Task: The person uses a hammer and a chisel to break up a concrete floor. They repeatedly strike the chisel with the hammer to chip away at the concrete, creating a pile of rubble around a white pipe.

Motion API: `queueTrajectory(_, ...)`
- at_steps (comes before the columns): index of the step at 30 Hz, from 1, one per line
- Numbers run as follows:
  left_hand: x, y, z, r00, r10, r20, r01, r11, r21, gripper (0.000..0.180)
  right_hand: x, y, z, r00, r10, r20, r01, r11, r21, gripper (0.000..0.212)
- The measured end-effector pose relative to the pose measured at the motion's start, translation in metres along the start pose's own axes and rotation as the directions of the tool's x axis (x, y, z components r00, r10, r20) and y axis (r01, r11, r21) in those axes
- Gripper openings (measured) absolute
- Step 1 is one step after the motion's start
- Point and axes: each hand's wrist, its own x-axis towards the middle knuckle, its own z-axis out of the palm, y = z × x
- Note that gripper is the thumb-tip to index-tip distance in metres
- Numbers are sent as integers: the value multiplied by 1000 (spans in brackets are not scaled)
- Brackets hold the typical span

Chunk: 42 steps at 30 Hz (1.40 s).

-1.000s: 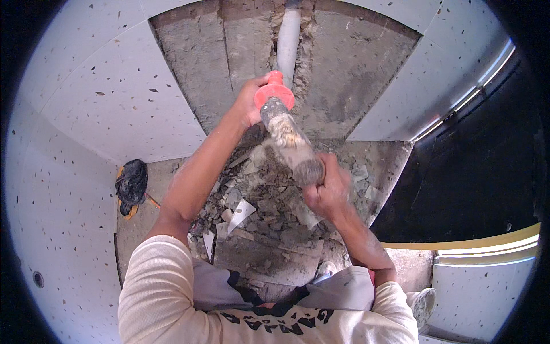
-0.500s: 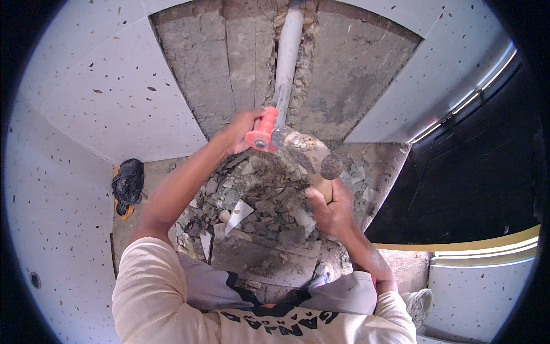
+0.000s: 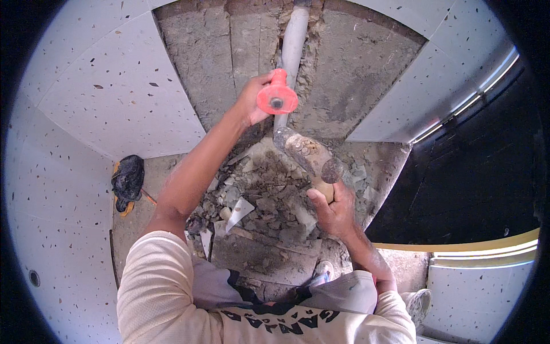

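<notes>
My left hand [image 3: 256, 98] is wrapped round the red grip of a chisel [image 3: 277, 94]. The round guard and grey steel striking end of the chisel face me; its blade is hidden behind the guard. Behind it a pale pipe [image 3: 295, 37] runs up a broken channel in the bare wall. Lower and to the right, my right hand [image 3: 335, 211] grips the wooden handle of a hammer [image 3: 309, 153]. The worn, dusty hammer head lies across just below the chisel, apart from it, one end near the foot of the pipe.
Broken rubble [image 3: 266, 200] covers the floor, with a white tile shard [image 3: 240, 212] among it. Speckled white tiles [image 3: 120, 86] flank the bare wall [image 3: 355, 69]. A black bag [image 3: 128, 175] lies at the left wall. At right stands a large black panel [image 3: 464, 166].
My left hand has raised the chisel up the wall and tilted it, so the guard and striking end face me more. The right hand and hammer have hardly moved.
</notes>
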Motion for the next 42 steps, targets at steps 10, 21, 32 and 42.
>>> queueTrajectory(10, 5, 1, 8, 994, -17, 108, 42, 972, -233, 20, -1, 12, -1, 990, -120, -68, 118, 993, -28, 35)
queueTrajectory(21, 5, 8, 8, 988, -60, 142, 88, 976, -200, 22, 53, 11, 19, 994, 93, -49, -101, 968, -228, 36)
queueTrajectory(32, -62, -40, -3, 953, -303, -10, 279, 862, 423, 40, -7, 15, -17, 995, 95, -34, -97, 992, -81, 30)
queueTrajectory(42, -8, -60, 5, 988, -157, 5, 155, 979, 136, 28, -7, 15, -17, 990, 129, -62, -128, 992, 12, 29)
